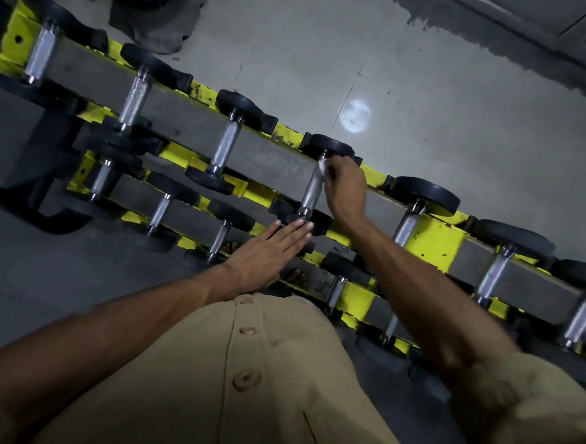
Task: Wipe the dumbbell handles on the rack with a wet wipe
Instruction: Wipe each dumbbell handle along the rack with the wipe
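The yellow rack (434, 246) cradles dumbbells in two tiers. The left hand (265, 251), fingers straight, rests flat on the near black end of one dumbbell (309, 188); just beyond, the right hand (347, 187) pinches a wet wipe (322, 167) against that handle's far end. Bare floor (429, 103) lies open past the rack's far edge.

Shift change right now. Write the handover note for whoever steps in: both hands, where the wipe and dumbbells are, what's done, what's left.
Right hand: pinches the wet wipe against the far end of one dumbbell handle on the upper tier of the yellow rack.
Left hand: flat, fingers straight, pressing that dumbbell's near weight head to steady it.
Done: this handle is mid-wipe; which of the others are already clean cannot be told from the picture.
Left: finish this handle down to the near end, then check the remaining upper-tier handles either side and the lower tier.
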